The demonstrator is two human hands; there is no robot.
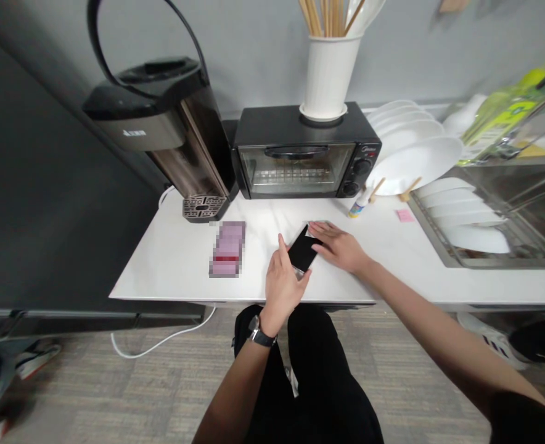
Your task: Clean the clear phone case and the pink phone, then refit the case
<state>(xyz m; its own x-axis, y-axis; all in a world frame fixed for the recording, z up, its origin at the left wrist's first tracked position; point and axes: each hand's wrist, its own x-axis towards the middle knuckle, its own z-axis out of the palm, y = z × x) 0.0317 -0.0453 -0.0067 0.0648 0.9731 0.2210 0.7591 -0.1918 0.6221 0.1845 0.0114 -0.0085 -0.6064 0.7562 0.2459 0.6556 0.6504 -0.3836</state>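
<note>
A flat black rectangle that looks like a phone (304,251) lies slanted on the white counter between my hands. My left hand (282,280) grips its near end, thumb at the lower right corner and index finger stretched along the left side. At the far right end is my right hand (340,245), its fingers stretched flat and the thumb apart, touching the black surface. Something thin and whitish shows beneath those fingers; what it is I cannot make out. Left of my hands lies a flat pinkish item (227,250), blurred into blocks.
Behind stand a water dispenser (161,123) and a toaster oven (300,166) topped by a white utensil holder (330,74). A small bottle (359,205), a pink note (405,215) and racked plates (415,160) are to the right, beside the sink (485,265).
</note>
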